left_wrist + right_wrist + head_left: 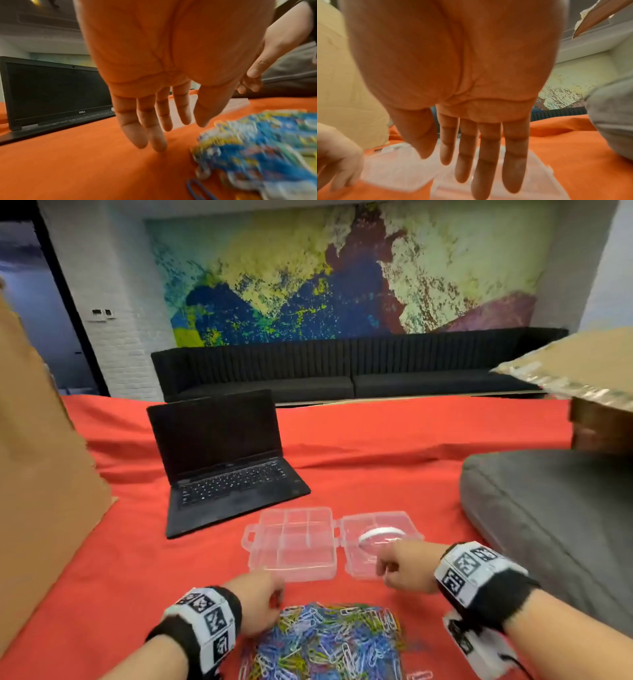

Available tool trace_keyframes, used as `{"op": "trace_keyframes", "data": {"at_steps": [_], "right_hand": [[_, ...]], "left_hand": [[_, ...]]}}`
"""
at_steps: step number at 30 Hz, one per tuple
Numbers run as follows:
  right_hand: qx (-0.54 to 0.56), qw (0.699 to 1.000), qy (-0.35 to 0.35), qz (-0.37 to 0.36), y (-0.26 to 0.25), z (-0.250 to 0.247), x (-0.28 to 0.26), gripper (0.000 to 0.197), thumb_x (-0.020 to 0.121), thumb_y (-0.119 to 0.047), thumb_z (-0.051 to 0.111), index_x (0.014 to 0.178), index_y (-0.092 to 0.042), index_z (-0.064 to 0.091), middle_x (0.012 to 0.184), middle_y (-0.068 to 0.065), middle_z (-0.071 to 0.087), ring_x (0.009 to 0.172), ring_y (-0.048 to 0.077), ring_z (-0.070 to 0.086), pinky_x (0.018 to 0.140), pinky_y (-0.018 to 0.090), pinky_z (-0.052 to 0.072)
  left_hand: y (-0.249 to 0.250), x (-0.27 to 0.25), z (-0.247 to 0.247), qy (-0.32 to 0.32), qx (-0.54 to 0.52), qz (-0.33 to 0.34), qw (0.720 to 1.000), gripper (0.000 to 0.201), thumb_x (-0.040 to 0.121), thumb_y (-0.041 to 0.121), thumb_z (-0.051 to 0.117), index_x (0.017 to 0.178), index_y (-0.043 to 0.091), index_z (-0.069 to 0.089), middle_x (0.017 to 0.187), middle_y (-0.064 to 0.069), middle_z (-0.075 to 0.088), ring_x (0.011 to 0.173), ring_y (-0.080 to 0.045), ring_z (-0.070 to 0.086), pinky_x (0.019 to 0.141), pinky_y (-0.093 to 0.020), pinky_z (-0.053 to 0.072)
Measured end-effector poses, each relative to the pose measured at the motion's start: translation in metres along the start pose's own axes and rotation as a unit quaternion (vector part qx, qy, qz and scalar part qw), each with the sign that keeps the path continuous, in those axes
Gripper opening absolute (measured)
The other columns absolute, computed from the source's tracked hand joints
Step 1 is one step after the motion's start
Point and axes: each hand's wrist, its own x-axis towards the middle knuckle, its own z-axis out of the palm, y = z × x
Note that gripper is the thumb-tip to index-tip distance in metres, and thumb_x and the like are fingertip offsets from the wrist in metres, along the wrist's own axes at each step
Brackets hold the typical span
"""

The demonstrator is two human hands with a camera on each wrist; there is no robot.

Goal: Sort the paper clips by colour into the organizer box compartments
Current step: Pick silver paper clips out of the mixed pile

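A clear plastic organizer box [291, 556] lies open on the red cloth, and its compartments look empty. Its lid [363, 563] is folded out to the right. In front of it lies a loose pile of paper clips [325, 642] in blue, yellow, green and white, blurred in the left wrist view as the pile [257, 151]. My left hand [267, 599] hovers at the pile's far left corner with fingers [154, 143] straight and nothing in them. My right hand [387, 571] hangs over the lid's near edge, fingers [488, 175] straight and empty.
An open black laptop [222, 453] stands behind the box on the left. A grey cushion [548, 515] fills the right side, with a cardboard box [603, 392] behind it. Brown cardboard [37, 474] stands at the left. A single blue clip [197, 188] lies beside the pile.
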Motion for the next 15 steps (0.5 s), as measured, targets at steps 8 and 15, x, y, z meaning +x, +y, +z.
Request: {"op": "trace_keyframes", "data": {"at_steps": [8, 15], "right_hand": [[0.006, 1.0, 0.0, -0.024, 0.013, 0.037, -0.005, 0.025, 0.085, -0.024, 0.058, 0.109, -0.02, 0.065, 0.097, -0.006, 0.061, 0.088, 0.014, 0.055, 0.079, 0.02, 0.042], [0.07, 0.991, -0.112, -0.036, 0.016, 0.037, 0.035, 0.017, 0.074, -0.018, 0.077, 0.076, -0.024, 0.061, 0.062, -0.009, 0.057, 0.062, 0.016, 0.058, 0.069, 0.035, 0.055]], "left_hand": [[0.011, 0.004, 0.003, 0.014, 0.04, 0.012, 0.999, 0.02, 0.089, 0.035, 0.056, 0.102, 0.021, 0.062, 0.107, 0.001, 0.066, 0.095, -0.018, 0.06, 0.081, -0.026, 0.047], [0.032, 0.047, 0.002, -0.029, -0.064, 0.1, 0.992, 0.015, 0.086, 0.03, 0.066, 0.094, 0.018, 0.063, 0.078, 0.007, 0.056, 0.072, -0.011, 0.051, 0.066, -0.02, 0.042]]}}
